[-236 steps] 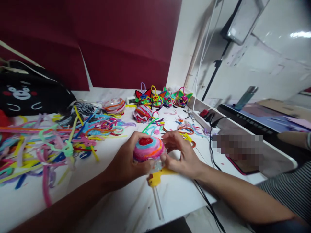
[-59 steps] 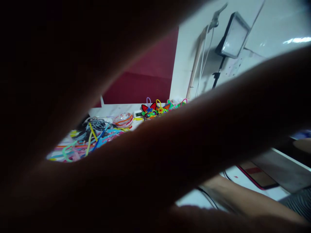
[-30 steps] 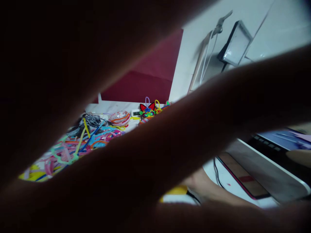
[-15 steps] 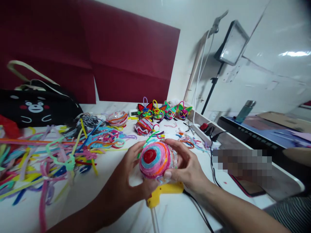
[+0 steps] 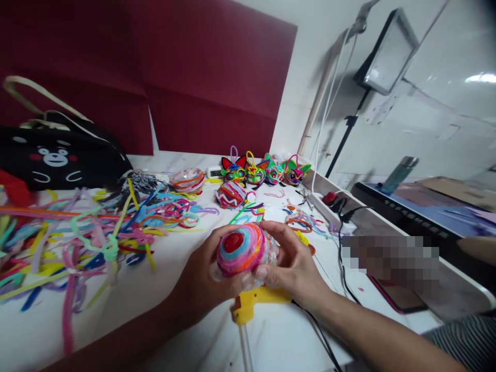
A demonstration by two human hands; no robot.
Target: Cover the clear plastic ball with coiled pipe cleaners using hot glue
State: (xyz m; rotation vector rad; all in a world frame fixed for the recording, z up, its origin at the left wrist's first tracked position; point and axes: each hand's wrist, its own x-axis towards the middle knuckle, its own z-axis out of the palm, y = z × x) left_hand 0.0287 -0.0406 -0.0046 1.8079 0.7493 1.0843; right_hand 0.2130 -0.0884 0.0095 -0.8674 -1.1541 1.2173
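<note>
Left grip [image 5: 205, 271] and right grip [image 5: 296, 266] wrap round the ball [image 5: 248, 250], holding it over the table [image 5: 132, 289]! And what colour: a red spot [image 5: 234, 243] at the tip, ringed by pale blue, pink, then orange and magenta, the right side clear and see-through. Just beneath, a yellow glue gun [image 5: 267, 295]; farther out, a striped bundle [image 5: 231, 194].

Banded ball [image 5: 243, 252]: matt, fuzzy fibre over clear, glossy plastic. Glue gun [image 5: 245, 306], near: smooth plastic. Strips [image 5: 110, 249], left: fuzzy, matt. Bag [image 5: 87, 157], far left: matt cloth. Wall sheet [image 5: 217, 77], far: matt, creased, paper-like.
</note>
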